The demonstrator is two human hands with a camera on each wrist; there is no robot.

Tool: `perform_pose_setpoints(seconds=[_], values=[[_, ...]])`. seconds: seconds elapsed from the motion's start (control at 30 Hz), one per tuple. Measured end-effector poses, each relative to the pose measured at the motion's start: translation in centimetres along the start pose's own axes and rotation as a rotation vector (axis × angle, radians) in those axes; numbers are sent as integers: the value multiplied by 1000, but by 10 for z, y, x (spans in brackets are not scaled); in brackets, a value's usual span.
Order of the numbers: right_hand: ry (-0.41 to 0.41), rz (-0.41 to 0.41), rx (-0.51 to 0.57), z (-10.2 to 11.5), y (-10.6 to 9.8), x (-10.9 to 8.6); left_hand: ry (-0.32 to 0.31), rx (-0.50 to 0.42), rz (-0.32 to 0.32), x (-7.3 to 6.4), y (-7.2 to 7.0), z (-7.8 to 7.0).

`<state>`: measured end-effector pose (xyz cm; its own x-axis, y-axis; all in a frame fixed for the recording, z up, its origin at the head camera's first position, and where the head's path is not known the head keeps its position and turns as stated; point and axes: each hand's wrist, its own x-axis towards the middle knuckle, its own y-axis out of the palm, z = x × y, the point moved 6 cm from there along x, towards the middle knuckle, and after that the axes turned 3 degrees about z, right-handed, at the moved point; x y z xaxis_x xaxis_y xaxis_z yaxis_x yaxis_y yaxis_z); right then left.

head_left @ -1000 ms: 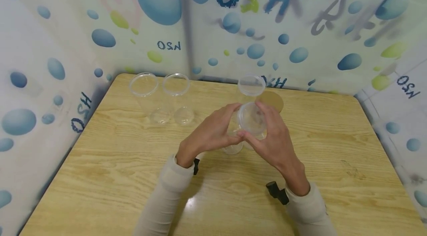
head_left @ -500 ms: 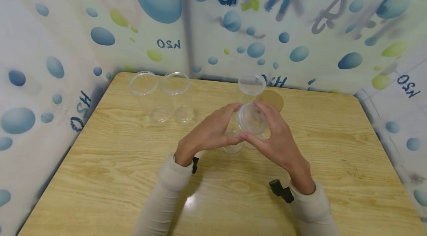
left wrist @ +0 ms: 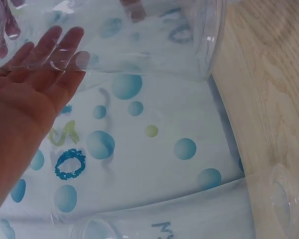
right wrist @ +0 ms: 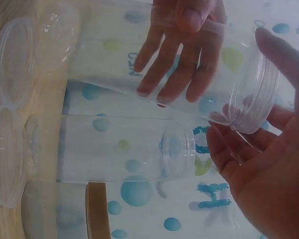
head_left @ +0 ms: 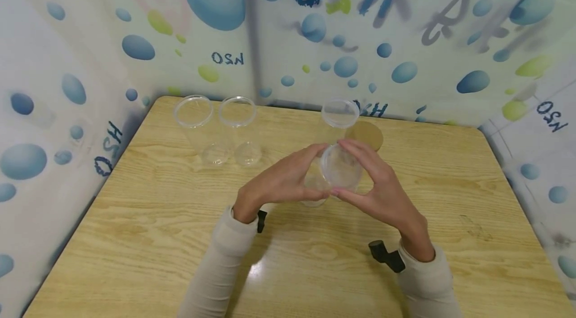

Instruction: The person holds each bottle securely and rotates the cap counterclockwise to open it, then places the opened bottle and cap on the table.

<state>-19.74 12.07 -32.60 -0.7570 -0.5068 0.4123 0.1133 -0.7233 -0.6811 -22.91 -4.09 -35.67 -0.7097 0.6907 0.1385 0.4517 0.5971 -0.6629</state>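
Observation:
Both hands hold a tall clear plastic jar (right wrist: 124, 59) above the table. My left hand (head_left: 288, 175) grips the jar's body, its fingers showing through the clear wall in the right wrist view. My right hand (head_left: 382, 188) grips the round translucent lid (head_left: 341, 167) at the jar's top, thumb on one side and fingers on the other. From the left wrist view, the jar lies across the top of the picture, with the fingers of the left hand against its wall. Two loose clear lids (right wrist: 12, 62) lie on the table below the jar.
On the wooden table (head_left: 157, 238), two clear jars (head_left: 240, 133) stand upright at the back left. Another clear jar (head_left: 340, 114) stands at the back, beyond the hands. Beside it is a jar with a brown lid (head_left: 366, 136). A patterned wall (head_left: 288, 48) borders the table.
My right hand has turned on the lid, its wrist shifting to the right. The lid and the fingertips sit slightly lower in the head view. The left hand still holds the jar.

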Motion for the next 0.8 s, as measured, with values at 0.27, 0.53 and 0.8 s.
perform_pose_setpoints(seconds=[0.27, 0.53, 0.8], values=[[32, 24, 38, -3, 2, 2, -6, 26, 2, 0, 1, 1], [59, -72, -113, -4, -2, 2, -27, 212, -73, 0, -2, -1], [117, -61, -219, -7, -1, 1, 12, 288, -103, 2, -1, -4]])
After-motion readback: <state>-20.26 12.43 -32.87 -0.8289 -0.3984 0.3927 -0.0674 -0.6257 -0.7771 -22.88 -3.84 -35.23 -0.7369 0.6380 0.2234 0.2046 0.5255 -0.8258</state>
